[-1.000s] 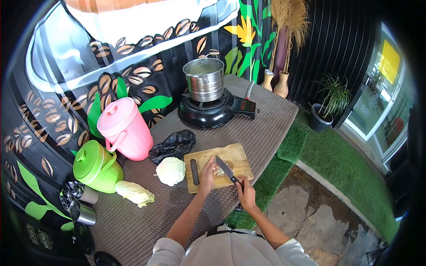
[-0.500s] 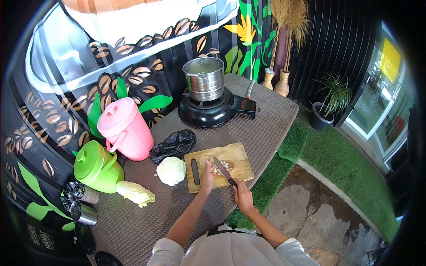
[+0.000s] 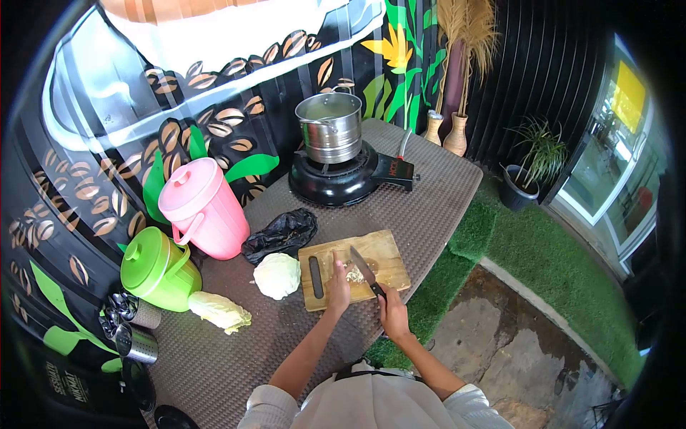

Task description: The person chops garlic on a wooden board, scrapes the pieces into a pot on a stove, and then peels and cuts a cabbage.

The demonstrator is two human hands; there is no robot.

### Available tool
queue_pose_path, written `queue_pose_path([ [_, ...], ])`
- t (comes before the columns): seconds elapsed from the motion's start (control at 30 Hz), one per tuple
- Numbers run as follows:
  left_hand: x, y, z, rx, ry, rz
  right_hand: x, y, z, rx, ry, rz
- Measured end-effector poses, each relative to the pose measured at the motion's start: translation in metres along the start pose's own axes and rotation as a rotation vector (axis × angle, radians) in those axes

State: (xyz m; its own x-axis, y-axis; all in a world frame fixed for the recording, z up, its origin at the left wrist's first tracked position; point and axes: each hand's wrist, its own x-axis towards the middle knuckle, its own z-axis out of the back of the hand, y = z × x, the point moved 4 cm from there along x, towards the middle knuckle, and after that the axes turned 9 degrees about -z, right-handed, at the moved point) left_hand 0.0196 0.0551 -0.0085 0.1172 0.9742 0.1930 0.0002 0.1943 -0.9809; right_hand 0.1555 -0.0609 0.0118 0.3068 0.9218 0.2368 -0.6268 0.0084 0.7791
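Observation:
On the wooden cutting board (image 3: 321, 299) lies a small heap of finely chopped pale bits (image 3: 354, 272). My right hand (image 3: 393, 314) grips the dark handle of a kitchen knife (image 3: 364, 265), whose blade slants up and left over the heap. Just left of the bits, my left hand (image 3: 338, 287) rests edge-down on the board with its fingers stretched out, holding nothing. A round pale cabbage (image 3: 277, 276) sits beside the board's left edge. Farther left is a piece of leafy cabbage (image 3: 220, 312).
A steel pot (image 3: 329, 132) stands on a black portable stove (image 3: 336, 179) at the back. A crumpled black plastic bag (image 3: 281, 236), a pink lidded jug (image 3: 206, 211) and a green one (image 3: 159, 272) stand left. The brown table (image 3: 436, 196) ends at a slanting right edge.
The knife blade has shifted right, away from my left hand. My left hand has turned more upright and moved slightly right. The chopped bits lie in a tighter heap.

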Motion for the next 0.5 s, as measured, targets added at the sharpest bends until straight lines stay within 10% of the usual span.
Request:
queue_pose_path([
  [0.2, -0.003, -0.025, 0.006, 0.126, 0.074, 0.087, 0.005, -0.003, 0.003, -0.017, -0.024, -0.002],
  [0.37, 0.003, -0.007, 0.007, 0.272, 0.009, -0.268, 0.001, 0.004, 0.007, -0.045, 0.067, -0.018],
  [0.5, -0.005, -0.038, 0.008, 0.270, 0.047, -0.080, 0.005, -0.011, 0.001, -0.021, -0.031, -0.029],
])
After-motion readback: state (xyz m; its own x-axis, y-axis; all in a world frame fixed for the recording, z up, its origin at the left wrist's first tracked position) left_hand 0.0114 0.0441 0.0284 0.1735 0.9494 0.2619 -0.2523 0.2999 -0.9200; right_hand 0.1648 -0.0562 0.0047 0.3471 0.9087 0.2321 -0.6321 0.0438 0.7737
